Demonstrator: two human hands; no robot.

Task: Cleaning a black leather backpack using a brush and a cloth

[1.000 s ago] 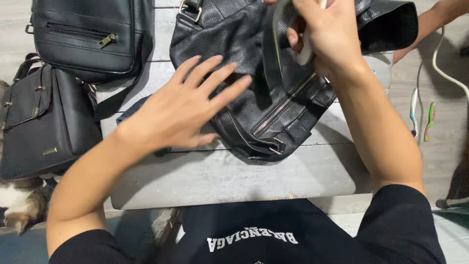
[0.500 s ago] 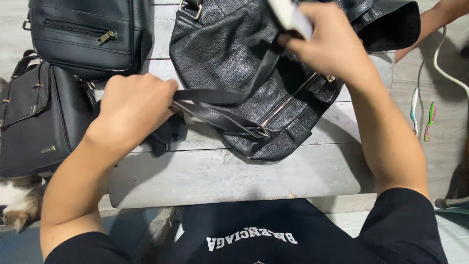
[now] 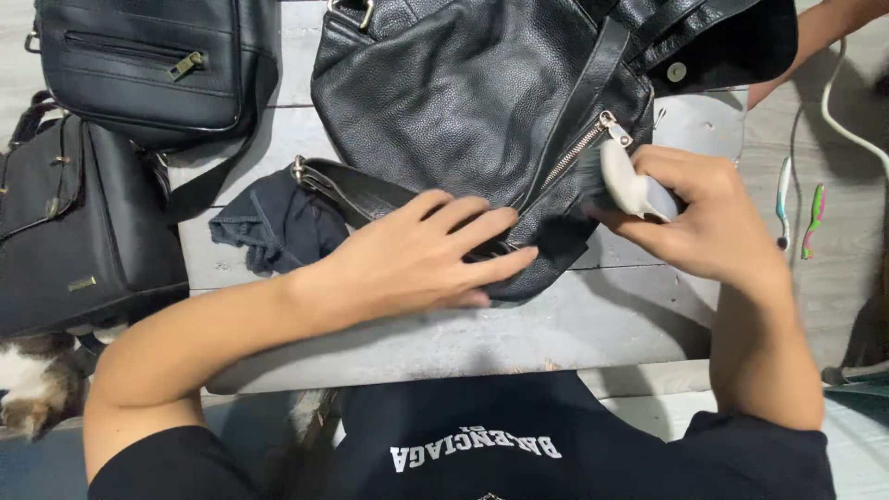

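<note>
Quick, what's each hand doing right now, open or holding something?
Left hand: open, flat on the black leather bag.
Right hand: closed around a small white-handled brush.

The big leather bag (image 3: 463,102) at 12 o'clock is black, with a grainy pattern and a silver zipper (image 3: 574,153). The brush (image 3: 625,181) at 2 o'clock has a white handle and dark bristles. The cloth (image 3: 269,222) at 9 o'clock is dark grey. The two smaller bags, one (image 3: 139,65) at 11 o'clock and one (image 3: 74,231) at 9 o'clock, are black with metal parts in brass colour. The table (image 3: 574,324) is pale grey, with worn paint. At 3 o'clock lie two toothbrushes (image 3: 798,215), one light blue, one green and pink. The cat (image 3: 32,389) at 8 o'clock is white and brown.
</note>
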